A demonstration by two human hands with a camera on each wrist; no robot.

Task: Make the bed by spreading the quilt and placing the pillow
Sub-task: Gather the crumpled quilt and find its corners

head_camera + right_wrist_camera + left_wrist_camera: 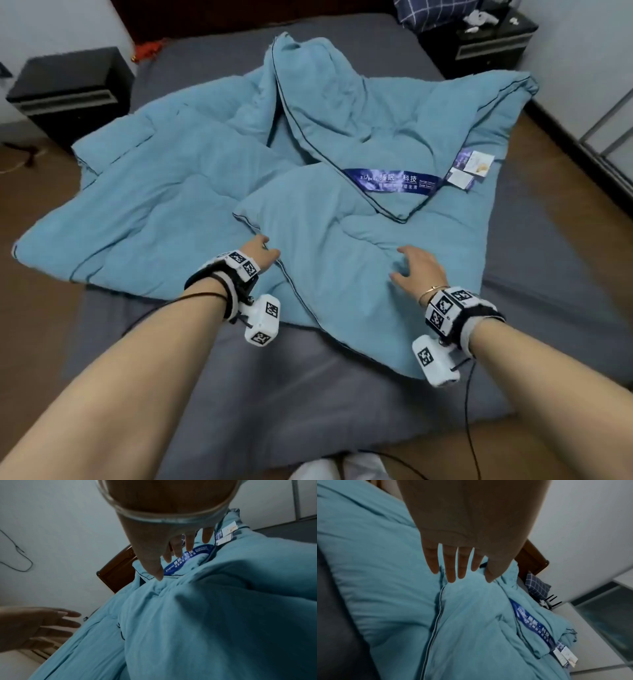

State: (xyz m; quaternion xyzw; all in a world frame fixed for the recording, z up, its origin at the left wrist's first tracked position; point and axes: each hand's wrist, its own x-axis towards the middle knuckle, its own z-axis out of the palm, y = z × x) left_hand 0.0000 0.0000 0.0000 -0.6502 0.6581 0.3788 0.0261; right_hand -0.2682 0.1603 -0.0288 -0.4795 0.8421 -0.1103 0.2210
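Note:
A crumpled light-blue quilt [171,192] with dark piping lies bunched across the grey-sheeted bed [274,377]. A purple label band [390,181] and paper tags [471,168] show on a folded-over corner. My left hand [262,251] reaches over a folded piped edge near the quilt's front, fingers straight [462,574]. My right hand [411,267] is spread just over the quilt [223,615] to the right, fingers apart [178,553]. Neither hand grips cloth. A dark blue checked pillow [412,15] lies at the bed's far right corner.
Black nightstands stand at the far left [68,96] and far right [486,44] of the bed. A brown wooden headboard [530,558] runs behind. Brown floor [34,240] flanks both sides, and a sliding wardrobe door [609,126] is on the right.

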